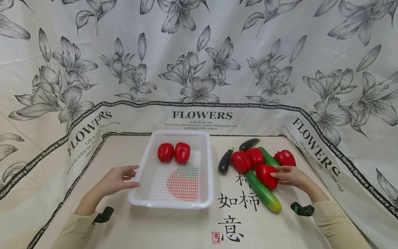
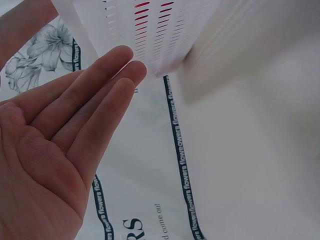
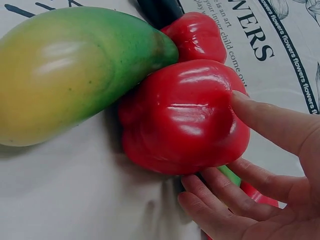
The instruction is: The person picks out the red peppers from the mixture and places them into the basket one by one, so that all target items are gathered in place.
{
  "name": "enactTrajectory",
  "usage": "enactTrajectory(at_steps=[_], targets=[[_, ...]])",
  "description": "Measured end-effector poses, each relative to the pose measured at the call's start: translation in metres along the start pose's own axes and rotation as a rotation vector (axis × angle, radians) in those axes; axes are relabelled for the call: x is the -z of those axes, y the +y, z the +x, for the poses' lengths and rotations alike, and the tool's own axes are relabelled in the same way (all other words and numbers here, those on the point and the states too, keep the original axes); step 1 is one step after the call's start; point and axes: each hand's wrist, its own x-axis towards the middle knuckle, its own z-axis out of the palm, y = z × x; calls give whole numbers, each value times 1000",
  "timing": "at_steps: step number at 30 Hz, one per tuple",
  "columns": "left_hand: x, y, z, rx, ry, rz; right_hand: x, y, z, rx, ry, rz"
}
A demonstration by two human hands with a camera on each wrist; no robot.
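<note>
A white perforated plastic basket (image 1: pixel 170 203) stands left of centre in the head view, with two red bell peppers (image 1: pixel 166 152) inside. My left hand (image 1: pixel 116 180) is at its left side, fingers straight and the thumb near the rim; in the left wrist view the fingertips (image 2: pixel 131 82) overlap the basket wall (image 2: pixel 150 35). On the right, my right hand (image 1: pixel 293 178) pinches the end of a red bell pepper (image 1: pixel 266 176), thumb on one side and fingers under the other. A green cucumber with a yellow end (image 3: pixel 65 75) lies against this pepper.
More red bell peppers (image 1: pixel 240 162), another green cucumber (image 1: pixel 269 158) and two dark eggplants (image 1: pixel 225 161) cluster behind the right hand's pepper. Another bell pepper (image 1: pixel 285 158) lies beyond the right hand. A flower-printed cloth (image 1: pixel 199 117) rises behind and beside the table.
</note>
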Motion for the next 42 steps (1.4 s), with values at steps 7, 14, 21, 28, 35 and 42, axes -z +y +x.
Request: enactTrajectory(at_steps=[7,14,21,28,35,42], targets=[[0,-2,0,-12,0,-12,-4,3,2,-7,-14,28],[0,0,-1,-9,-4,-10,-8,1,5,-30,-33,39],[1,2,-1,-7,-9,-14,-10,-2,5,-49,-57,31],[1,2,-1,-5,-10,-14,-10,-4,6,-61,-71,56],[1,2,-1,-11,-9,-10,-10,-4,7,-90,-93,94],[1,1,-1,-8,-11,-7,-10,-2,8,-89,-104,110]])
